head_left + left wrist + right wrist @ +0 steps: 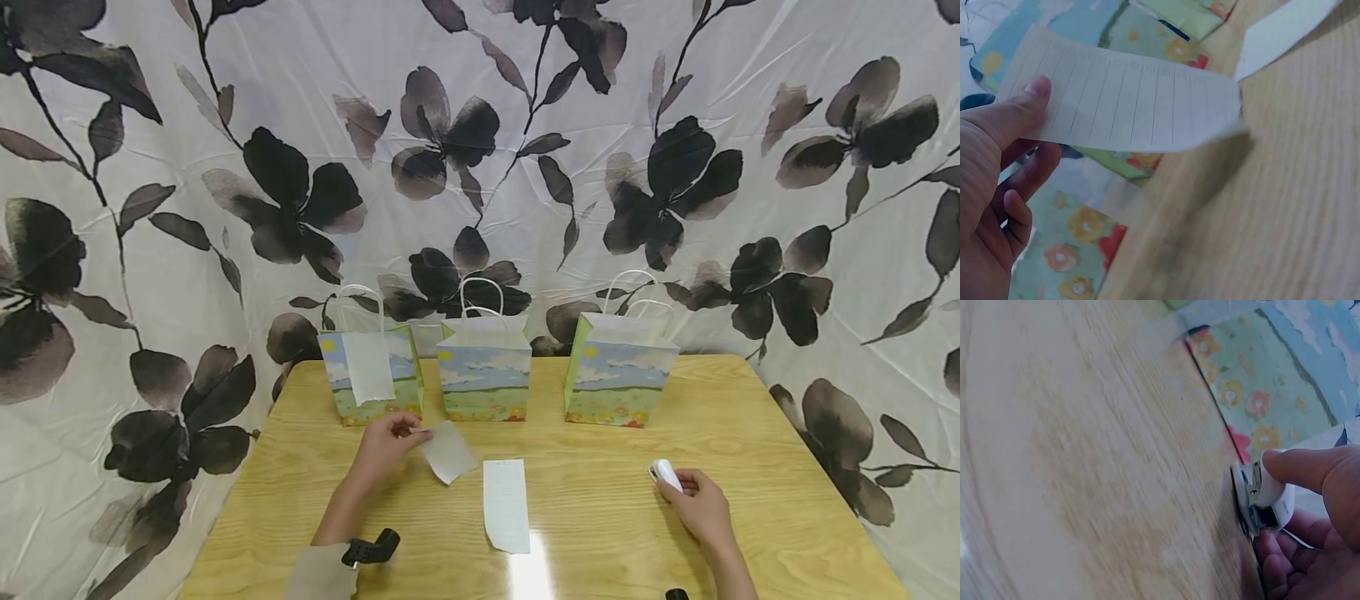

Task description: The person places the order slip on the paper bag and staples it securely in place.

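My left hand (386, 450) pinches one end of a lined paper slip (1116, 97) between thumb and fingers. The slip hangs tilted over the table, in front of the left gift bag (408, 367). A second paper slip (507, 504) lies flat on the table to the right of it. In my right hand (703, 504) is a small white stapler (666, 475), held between thumb and fingers at the right side of the table. The right wrist view shows the stapler (1272, 494) from its front end, with the thumb on top.
Three paper bags with white handles stand along the back edge; the middle bag (483, 375) and right bag (622, 375) sit apart. A paper slip (369, 367) hangs on the left bag's front. Behind the wooden table (600, 533) is a floral curtain (525, 167).
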Action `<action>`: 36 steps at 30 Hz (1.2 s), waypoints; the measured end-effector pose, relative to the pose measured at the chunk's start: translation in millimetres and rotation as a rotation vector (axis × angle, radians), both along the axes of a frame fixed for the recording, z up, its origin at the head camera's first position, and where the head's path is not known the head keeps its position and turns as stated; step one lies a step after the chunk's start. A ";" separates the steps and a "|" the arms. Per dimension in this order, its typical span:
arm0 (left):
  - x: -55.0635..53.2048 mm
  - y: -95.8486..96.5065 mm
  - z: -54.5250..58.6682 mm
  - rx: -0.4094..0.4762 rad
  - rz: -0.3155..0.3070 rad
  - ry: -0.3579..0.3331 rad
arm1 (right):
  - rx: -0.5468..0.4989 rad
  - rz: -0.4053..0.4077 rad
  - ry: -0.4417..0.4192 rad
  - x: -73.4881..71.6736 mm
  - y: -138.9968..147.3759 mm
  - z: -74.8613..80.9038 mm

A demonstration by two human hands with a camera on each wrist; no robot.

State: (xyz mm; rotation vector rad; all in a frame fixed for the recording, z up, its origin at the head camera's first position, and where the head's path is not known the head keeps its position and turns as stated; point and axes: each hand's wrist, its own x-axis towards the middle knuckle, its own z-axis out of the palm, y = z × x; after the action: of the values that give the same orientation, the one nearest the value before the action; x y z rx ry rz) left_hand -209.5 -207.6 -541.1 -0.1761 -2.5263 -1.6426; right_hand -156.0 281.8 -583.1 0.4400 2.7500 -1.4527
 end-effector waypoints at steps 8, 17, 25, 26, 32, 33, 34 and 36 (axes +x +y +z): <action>-8.4 -2.9 19.4 0.002 -0.120 0.025 | -0.019 -0.048 0.033 5.9 -8.2 -0.2; -15.0 9.1 54.7 -0.105 -0.199 0.167 | 0.006 -0.091 0.099 7.7 -9.3 -2.6; -32.2 7.6 68.9 -0.138 -0.146 0.177 | -0.041 -0.046 0.050 0.7 -15.8 2.5; -34.3 8.8 71.2 -0.145 -0.148 0.191 | -0.045 -0.041 0.048 -0.4 -15.7 3.7; -41.8 18.3 80.4 -0.150 -0.173 0.232 | -0.010 -0.076 0.107 2.0 -16.6 9.5; -41.9 19.5 81.0 -0.154 -0.174 0.230 | 0.001 -0.104 0.132 4.3 -18.7 9.8; -43.2 20.5 82.9 -0.160 -0.173 0.232 | 0.010 -0.139 0.170 3.8 -21.6 11.0; -45.9 22.8 87.9 -0.166 -0.173 0.242 | 0.027 -0.210 0.261 1.8 -29.0 14.0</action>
State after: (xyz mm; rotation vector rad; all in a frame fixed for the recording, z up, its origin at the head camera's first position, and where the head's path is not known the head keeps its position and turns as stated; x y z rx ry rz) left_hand -255.4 -184.8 -453.2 -0.5874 -2.5158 -1.3654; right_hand -154.2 252.9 -569.1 0.5975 3.0068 -1.6263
